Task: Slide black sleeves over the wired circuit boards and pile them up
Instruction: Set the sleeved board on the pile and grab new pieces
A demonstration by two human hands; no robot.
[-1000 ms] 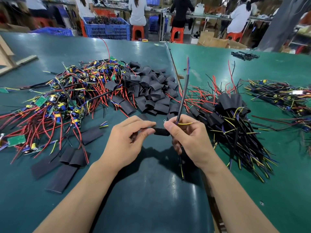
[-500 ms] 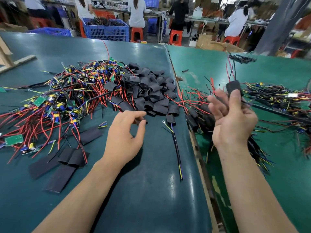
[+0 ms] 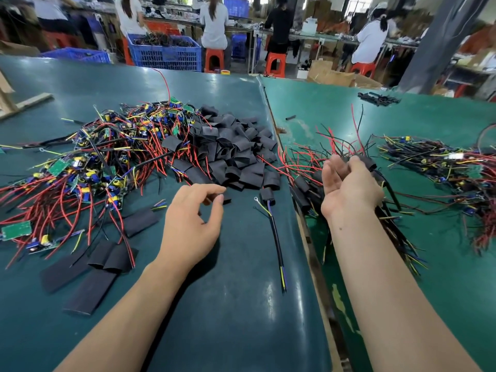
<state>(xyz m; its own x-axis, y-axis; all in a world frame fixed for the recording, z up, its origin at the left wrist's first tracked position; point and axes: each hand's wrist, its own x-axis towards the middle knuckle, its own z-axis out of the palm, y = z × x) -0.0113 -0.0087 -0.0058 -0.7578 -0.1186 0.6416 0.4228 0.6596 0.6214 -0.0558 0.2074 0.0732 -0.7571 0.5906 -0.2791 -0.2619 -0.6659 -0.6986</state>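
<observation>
**Hands over a bench crowded with boards, sleeves and wires**

The left hand point(image 3: 192, 224) hovers above the dark green table point(image 3: 228, 318), fingers loosely curled and holding nothing, just short of the heap of loose black sleeves point(image 3: 230, 154). To its left sprawls a tangle of unsleeved circuit boards point(image 3: 88, 167) with red, yellow and blue wires, and a few flat sleeves point(image 3: 88, 275) lie nearer the body. One sleeved board point(image 3: 267, 196) rests alone on the table between the hands, its cable trailing toward the viewer.

The right hand point(image 3: 349, 189) is raised palm-up over the pile of finished sleeved boards point(image 3: 316, 194), fingers relaxed; a black sleeved piece point(image 3: 369, 162) sits at its fingertips (whether pinched or merely touching, I cannot tell). Another wired heap point(image 3: 442, 167) lies further right. A seam point(image 3: 308, 232) separates the two table surfaces.
</observation>
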